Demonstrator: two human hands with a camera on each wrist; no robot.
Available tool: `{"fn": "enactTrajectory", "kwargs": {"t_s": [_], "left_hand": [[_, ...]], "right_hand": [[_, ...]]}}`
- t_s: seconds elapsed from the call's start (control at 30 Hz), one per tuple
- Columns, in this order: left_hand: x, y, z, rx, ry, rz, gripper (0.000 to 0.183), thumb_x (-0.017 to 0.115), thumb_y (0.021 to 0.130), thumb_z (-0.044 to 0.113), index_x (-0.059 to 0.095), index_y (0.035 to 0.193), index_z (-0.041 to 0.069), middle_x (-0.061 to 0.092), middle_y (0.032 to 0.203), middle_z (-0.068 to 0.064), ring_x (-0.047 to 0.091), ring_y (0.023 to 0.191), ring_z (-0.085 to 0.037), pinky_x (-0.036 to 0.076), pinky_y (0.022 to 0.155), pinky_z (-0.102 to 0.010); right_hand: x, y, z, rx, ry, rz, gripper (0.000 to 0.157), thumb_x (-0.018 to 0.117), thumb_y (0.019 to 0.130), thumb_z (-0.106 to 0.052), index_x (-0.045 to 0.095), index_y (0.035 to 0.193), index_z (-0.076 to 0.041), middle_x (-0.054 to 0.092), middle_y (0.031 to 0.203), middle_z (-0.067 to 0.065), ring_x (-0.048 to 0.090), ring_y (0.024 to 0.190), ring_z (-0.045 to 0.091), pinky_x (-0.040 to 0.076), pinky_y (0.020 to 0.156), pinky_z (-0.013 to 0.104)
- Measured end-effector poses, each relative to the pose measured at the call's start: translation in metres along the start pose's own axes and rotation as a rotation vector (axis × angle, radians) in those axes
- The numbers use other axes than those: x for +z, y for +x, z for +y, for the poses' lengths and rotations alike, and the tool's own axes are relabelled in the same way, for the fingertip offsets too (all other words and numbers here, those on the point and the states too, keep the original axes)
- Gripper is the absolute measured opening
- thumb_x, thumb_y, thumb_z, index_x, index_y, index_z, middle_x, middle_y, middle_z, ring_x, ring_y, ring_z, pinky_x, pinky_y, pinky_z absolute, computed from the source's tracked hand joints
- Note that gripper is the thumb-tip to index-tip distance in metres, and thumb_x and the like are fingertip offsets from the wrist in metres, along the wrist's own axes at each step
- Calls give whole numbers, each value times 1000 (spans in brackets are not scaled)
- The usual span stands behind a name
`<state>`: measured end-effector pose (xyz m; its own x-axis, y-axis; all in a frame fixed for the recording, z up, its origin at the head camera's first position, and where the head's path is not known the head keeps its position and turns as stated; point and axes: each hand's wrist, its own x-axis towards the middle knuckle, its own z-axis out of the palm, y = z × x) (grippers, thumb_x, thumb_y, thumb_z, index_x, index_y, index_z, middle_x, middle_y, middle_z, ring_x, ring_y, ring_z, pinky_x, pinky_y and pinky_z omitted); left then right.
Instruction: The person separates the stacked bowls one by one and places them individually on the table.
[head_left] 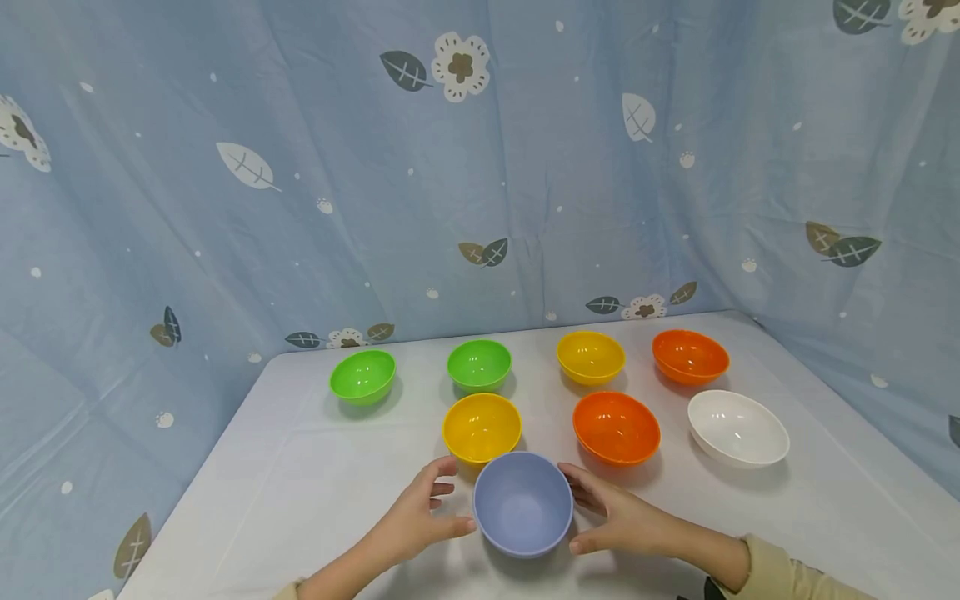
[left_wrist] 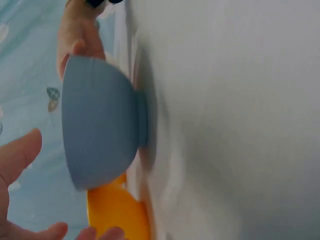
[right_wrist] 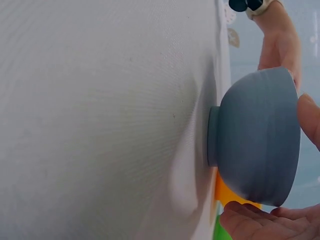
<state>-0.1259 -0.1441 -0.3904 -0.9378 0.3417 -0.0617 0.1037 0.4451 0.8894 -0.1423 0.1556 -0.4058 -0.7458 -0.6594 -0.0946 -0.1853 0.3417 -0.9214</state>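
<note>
A blue-violet bowl [head_left: 522, 505] stands upright on the white table near its front edge, its foot down on the cloth in the left wrist view. My left hand [head_left: 420, 515] is at the bowl's left side, fingers spread, with a gap between thumb and bowl. On the other side my right hand [head_left: 618, 512] has its fingertips right at the rim and its thumb held apart. Both hands curve loosely around the bowl without gripping it. Just behind it sits a yellow bowl [head_left: 482, 428], partly overlapped by the blue-violet rim in the head view.
Two green bowls [head_left: 363, 377] stand at the back left and centre. Another yellow bowl [head_left: 590, 357] is farther back. Two orange bowls [head_left: 616, 428] and a white bowl [head_left: 738, 428] occupy the right. A blue patterned curtain [head_left: 480, 183] hangs behind the white-covered table [head_left: 300, 467].
</note>
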Motion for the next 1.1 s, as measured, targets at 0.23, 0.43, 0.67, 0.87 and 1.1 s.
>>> {"fn": "enactTrajectory", "kwargs": {"t_s": [0.23, 0.43, 0.67, 0.87, 1.1], "left_hand": [[14, 4, -6, 62, 13, -128, 86, 79, 71, 22, 29, 139, 5, 38, 136, -20, 47, 117, -38, 39, 92, -53], [19, 8, -5, 56, -5, -175, 92, 80, 69, 20, 25, 142, 6, 36, 139, -19, 50, 115, -33, 42, 92, -47], [20, 8, 2, 10, 26, -158, 98, 83, 65, 20, 25, 141, 0, 40, 135, -18, 52, 103, -23, 46, 87, -34], [26, 9, 3, 41, 39, -130, 102, 85, 62, 22, 24, 141, 0, 38, 135, -17, 49, 107, -25, 46, 85, -31], [34, 6, 4, 67, 73, -96, 116, 86, 57, 24, 13, 144, -2, 27, 143, -23, 34, 126, -38, 31, 98, -58]], "right_hand": [[0, 1, 1, -35, -1, -7, 92, 73, 78, -23, 14, 140, 13, 24, 142, 32, 33, 127, 45, 35, 99, 43], [1, 1, 1, -53, 1, -10, 92, 73, 78, -23, 16, 139, 13, 25, 142, 32, 35, 126, 45, 35, 98, 43], [2, 1, 3, -63, 34, -25, 89, 73, 78, -22, 18, 139, 12, 27, 141, 31, 37, 125, 44, 38, 99, 36], [2, 1, 6, -79, 92, -66, 87, 72, 79, -20, 17, 140, 10, 26, 141, 31, 40, 124, 40, 38, 99, 27], [4, -3, 3, -84, 110, -93, 89, 72, 79, -19, 15, 139, 13, 22, 141, 34, 39, 124, 42, 38, 99, 26]]}}
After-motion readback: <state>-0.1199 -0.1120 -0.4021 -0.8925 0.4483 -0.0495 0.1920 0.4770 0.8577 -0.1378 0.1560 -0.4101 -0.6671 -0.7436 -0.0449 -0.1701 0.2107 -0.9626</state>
